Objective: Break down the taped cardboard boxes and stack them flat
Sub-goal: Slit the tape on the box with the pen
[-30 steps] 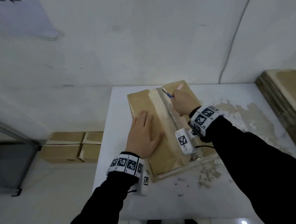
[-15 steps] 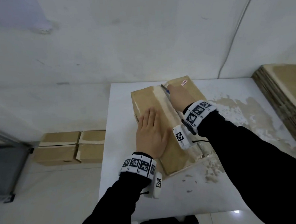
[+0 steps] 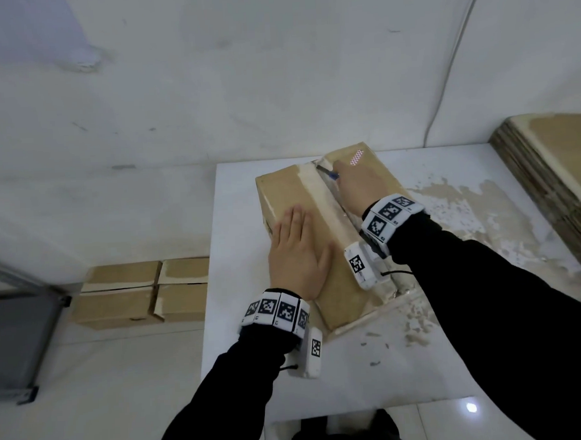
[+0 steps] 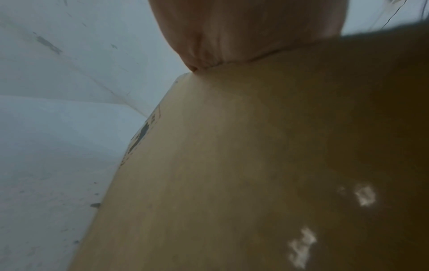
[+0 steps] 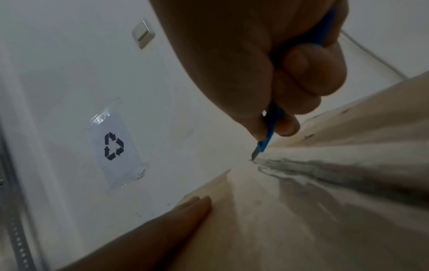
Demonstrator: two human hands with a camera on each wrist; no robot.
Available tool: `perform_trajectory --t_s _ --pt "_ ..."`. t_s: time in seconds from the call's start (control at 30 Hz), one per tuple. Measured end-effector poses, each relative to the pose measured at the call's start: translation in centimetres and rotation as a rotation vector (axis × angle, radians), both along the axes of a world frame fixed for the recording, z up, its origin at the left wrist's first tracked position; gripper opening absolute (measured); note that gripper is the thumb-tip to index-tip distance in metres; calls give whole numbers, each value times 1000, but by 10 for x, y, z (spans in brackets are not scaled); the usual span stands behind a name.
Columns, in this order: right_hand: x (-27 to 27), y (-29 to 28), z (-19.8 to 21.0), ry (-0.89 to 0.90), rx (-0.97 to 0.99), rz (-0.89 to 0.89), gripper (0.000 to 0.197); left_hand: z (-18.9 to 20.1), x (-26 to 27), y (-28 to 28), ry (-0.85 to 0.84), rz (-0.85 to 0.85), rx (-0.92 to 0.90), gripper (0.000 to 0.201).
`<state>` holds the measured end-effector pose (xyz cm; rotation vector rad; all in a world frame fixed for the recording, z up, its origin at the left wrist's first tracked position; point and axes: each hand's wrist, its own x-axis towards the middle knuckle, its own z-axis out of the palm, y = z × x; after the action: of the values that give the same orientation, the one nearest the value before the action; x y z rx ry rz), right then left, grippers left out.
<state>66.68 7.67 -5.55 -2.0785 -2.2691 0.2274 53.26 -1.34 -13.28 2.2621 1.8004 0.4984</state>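
Cardboard box: brown rectangular cardboard box (image 3: 294,199) lying on the white table (image 3: 240,323), long axis angled away from the person, near end close to the table's front half, far end close to the back edge.
Left hand: left hand (image 3: 297,256) laid palm-down on the near left part of the box top, fingers straight and together, gripping nothing; the left wrist view shows the heel of the palm (image 4: 243,33) pressed against the cardboard.
Tape seam: pale strip of tape (image 3: 318,198) running lengthwise down the middle of the box top, just right of the left hand; greyish and torn along the part nearer the person in the right wrist view.
Right hand: right hand (image 3: 361,185) on the far part of the box, fingers curled around a slim blue-handled utility knife (image 5: 270,126).
Knife tip: short metal blade (image 5: 254,155) touching the seam at the far end of the box.
Table surface: patches of peeled, brownish residue (image 3: 477,206) right of the box.
Right edge: pile of flattened brown cardboard sheets (image 3: 556,172).
Floor, left of table: four closed brown cardboard boxes (image 3: 144,291) grouped two by two.
Wall: white wall bearing a paper sheet with a black recycling symbol (image 5: 113,146) and a white switch (image 5: 143,34).
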Motion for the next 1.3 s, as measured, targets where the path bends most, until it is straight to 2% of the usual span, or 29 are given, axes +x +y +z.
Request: perform_trajectory --t_s 0.17,0.43,0.53,0.7,1.0,1.17,1.3 --pt "-9 2 -8 47 -26 18 33 -1 0 0 -16 -4 16 83" --pt "-21 14 -1 -69 -54 33 34 -1 0 2 -26 -14 -26 89" --pt "-25 13 -6 -127 -81 63 45 -1 -1 1 -29 -11 -22 88" --pt "-26 12 -6 -93 -64 68 43 1 0 1 6 -13 -42 89" --pt "0 -42 -11 -75 -92 66 30 2 3 2 35 33 -38 90" --pt "18 -94 -7 -29 -97 77 28 6 4 3 82 40 -83 73" --pt "35 -138 -8 -13 -107 41 30 7 6 2 123 42 -77 70"
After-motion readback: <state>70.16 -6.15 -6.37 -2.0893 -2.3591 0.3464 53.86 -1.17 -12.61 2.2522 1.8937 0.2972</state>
